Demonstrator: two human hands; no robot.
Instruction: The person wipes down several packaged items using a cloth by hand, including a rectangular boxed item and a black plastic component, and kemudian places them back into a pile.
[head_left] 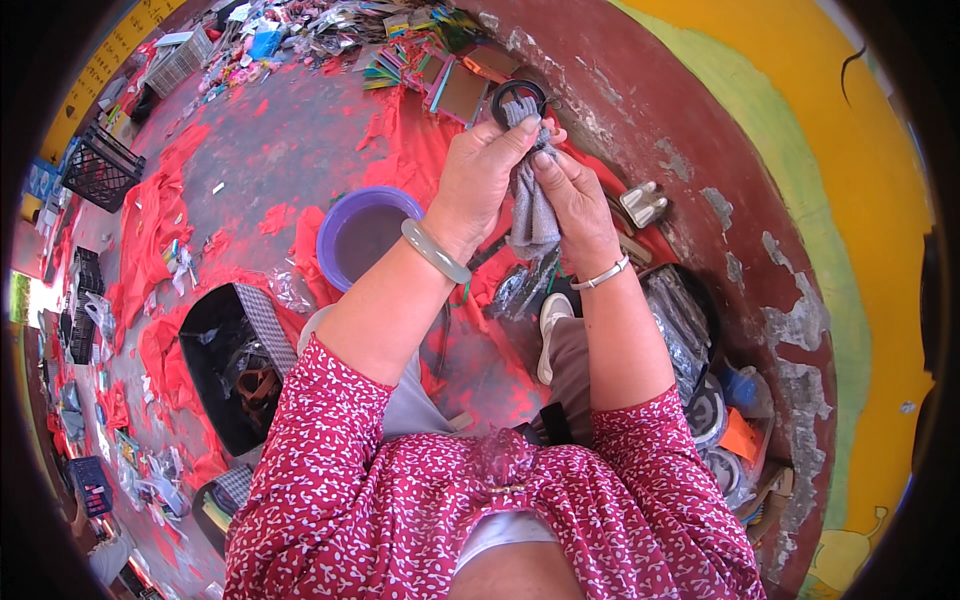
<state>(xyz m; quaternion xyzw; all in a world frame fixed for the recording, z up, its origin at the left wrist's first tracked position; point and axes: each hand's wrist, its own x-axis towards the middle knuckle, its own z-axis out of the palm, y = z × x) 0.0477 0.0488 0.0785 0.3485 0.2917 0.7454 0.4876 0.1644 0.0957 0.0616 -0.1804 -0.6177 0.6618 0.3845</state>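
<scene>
1. A black ring (519, 96), wrapped in a grey cloth (530, 205), was held up between both hands.
2. The left hand (480, 180) was clenched on ring and cloth; the right hand (572, 200) was pinched on the cloth.
3. A purple basin (362, 232) stood on the floor below-left of the left grip.
4. A black bag (232, 365) lay farther below the basin.

Looks like an informal floor-level workshop or sorting yard, outdoors or half open. Bare concrete floor (290, 140) strewn with red scraps (150, 225) and mixed clutter. Black plastic crates (100, 168) stacked along the left edge, a purple basin (365, 232) set among the scraps. Backed by a peeling maroon wall (690, 150) with yellow paint above. No desk anywhere; everything laid straight on the ground.
</scene>
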